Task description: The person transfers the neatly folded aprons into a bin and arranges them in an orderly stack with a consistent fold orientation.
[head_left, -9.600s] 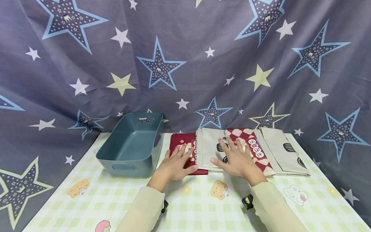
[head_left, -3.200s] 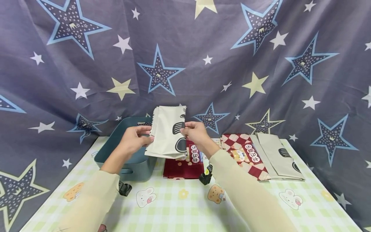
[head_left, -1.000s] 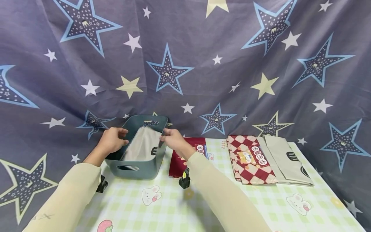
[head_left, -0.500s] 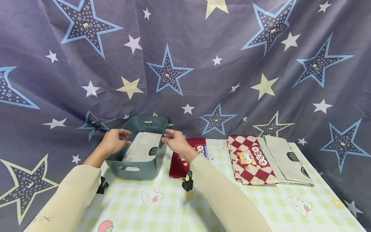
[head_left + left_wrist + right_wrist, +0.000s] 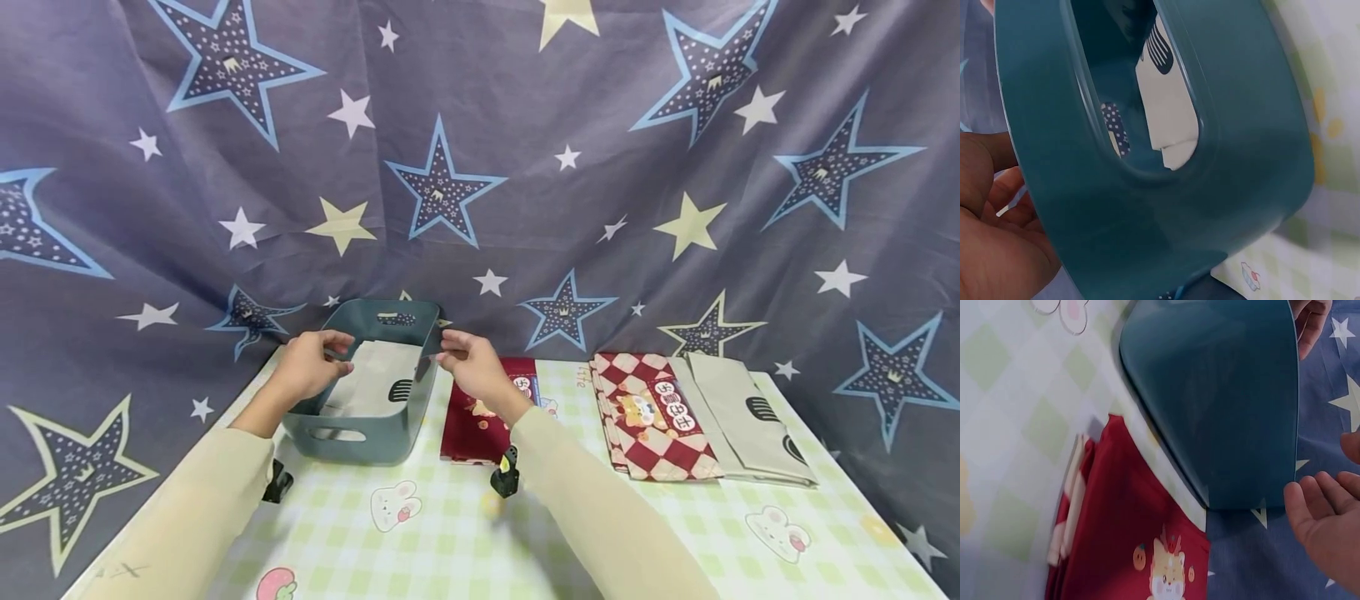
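A cream folded cloth [image 5: 372, 377] with a dark utensil print lies inside the blue-green plastic basket [image 5: 337, 442]. Over the basket's left side my left hand [image 5: 306, 367] hovers with fingers loosely bent, holding nothing. My right hand [image 5: 476, 367] is at the right rim, its fingers relaxed and no cloth between them; the right wrist view shows its fingertips by the basket's far corner. Just right of the basket lies a dark red folded cloth [image 5: 472, 429], partly covered by the right hand and forearm. Through the handle slot, the left wrist view shows the cream cloth [image 5: 1169, 106].
Further right on the table [image 5: 442, 542] lie a red-and-cream checked folded cloth [image 5: 652, 417] and a second cream folded cloth [image 5: 738, 417], side by side and overlapping. A star-patterned curtain [image 5: 585, 233] hangs right behind the basket and cloths.
Both hands first rested on the row of cloths. They then lifted a cream cloth, carried it left and lowered it into the basket. Now they have let go and risen slightly.
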Demonstrator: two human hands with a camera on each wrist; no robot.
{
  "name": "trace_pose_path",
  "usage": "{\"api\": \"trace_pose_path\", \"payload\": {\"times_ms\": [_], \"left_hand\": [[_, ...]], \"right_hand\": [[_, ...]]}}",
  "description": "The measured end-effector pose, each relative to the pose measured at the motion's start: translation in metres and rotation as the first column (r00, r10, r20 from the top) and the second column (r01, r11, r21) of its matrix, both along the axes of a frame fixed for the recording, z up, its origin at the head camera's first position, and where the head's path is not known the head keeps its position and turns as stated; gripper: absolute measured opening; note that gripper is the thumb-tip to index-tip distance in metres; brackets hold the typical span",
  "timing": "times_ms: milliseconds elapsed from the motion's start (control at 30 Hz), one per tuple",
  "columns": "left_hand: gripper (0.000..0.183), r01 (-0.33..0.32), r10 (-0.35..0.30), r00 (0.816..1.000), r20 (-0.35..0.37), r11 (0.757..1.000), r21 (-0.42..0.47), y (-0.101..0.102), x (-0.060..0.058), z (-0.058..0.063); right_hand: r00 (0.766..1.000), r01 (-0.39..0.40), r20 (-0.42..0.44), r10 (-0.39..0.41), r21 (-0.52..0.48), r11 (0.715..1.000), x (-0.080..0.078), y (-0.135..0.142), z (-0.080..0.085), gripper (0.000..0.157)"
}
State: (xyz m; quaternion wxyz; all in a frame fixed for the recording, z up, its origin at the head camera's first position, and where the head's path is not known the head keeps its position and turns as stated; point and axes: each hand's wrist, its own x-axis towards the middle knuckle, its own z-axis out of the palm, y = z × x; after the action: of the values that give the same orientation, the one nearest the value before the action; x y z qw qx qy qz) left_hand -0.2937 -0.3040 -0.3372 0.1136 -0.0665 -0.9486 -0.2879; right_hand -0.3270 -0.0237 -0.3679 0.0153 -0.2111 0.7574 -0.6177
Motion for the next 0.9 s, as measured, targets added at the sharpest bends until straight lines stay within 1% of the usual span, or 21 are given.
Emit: {"api": "trace_pose_path", "payload": {"times_ms": [167, 367, 467, 633, 767, 900], "left_hand": [[0.040, 0.027, -0.027, 1.000, 0.002, 0.999, 0.025, 0.009, 0.002, 0.001], [0.038, 0.052, -0.049, 0.998, -0.045, 0.997, 0.062, 0.023, 0.007, 0.001], [0.038, 0.064, -0.059, 0.997, -0.052, 0.994, 0.088, 0.032, 0.009, 0.001], [0.038, 0.090, -0.082, 0.994, -0.067, 0.989, 0.118, 0.047, 0.010, 0.002], [0.037, 0.109, -0.098, 0.992, -0.084, 0.985, 0.137, 0.061, 0.010, 0.002], [0.038, 0.135, -0.120, 0.987, -0.105, 0.981, 0.143, 0.075, 0.011, 0.002]], "right_hand": [[0.998, 0.036, -0.046, -0.034, 0.029, 0.999, -0.001, 0.012, -0.003, 0.044], [0.995, 0.067, -0.082, -0.062, 0.048, 0.997, 0.003, 0.026, -0.005, 0.042], [0.993, 0.081, -0.086, -0.077, 0.042, 0.996, 0.005, 0.033, -0.005, 0.041], [0.991, 0.108, -0.080, -0.106, 0.021, 0.994, 0.005, 0.044, -0.008, 0.040], [0.988, 0.120, -0.099, -0.117, 0.021, 0.993, 0.003, 0.054, -0.013, 0.040], [0.983, 0.143, -0.125, -0.136, 0.045, 0.989, 0.001, 0.064, -0.018, 0.040]]}}
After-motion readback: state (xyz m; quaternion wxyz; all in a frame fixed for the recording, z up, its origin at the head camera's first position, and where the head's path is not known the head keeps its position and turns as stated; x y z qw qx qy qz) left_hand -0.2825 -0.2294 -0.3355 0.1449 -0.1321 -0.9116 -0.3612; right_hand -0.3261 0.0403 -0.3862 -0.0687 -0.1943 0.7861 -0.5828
